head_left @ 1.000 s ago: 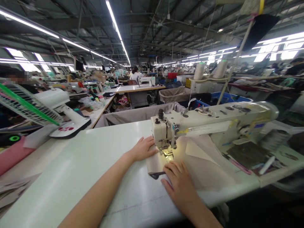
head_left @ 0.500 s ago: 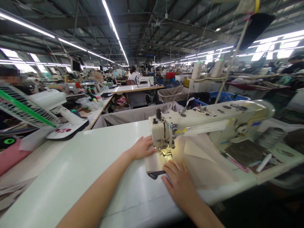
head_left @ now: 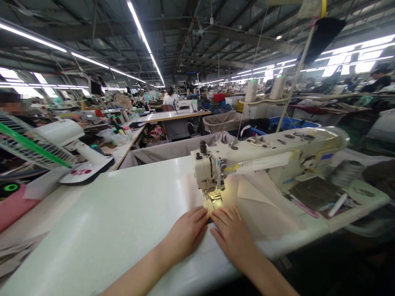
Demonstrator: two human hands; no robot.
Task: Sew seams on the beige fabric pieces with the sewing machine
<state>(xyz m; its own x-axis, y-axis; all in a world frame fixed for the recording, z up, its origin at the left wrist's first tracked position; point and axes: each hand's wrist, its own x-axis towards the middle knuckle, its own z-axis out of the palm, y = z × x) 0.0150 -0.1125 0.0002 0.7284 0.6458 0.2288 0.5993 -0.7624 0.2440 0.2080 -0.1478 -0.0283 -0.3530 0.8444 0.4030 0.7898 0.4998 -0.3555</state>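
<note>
Beige fabric lies under the head of a white sewing machine, with its lit presser foot over it. My left hand is just in front of the foot, its fingers pressed together and bent onto the fabric's near edge; its thumb is mostly hidden. Close beside it, my right hand rests on the fabric with fingers slightly apart and its thumb away from them. A bit of dark edging shows between the fingertips; the hands cover the rest.
The pale tabletop stretches left toward a white desk fan. Right of the machine lie dark cloth, pink-handled snips and a grey thread cone. Thread spools stand behind the machine; a cloth-lined bin is beyond the table.
My left hand has come from left of the presser foot to its near side, beside my right hand, its fingers now bent. My right hand stays about where it was. The view shifts slightly.
</note>
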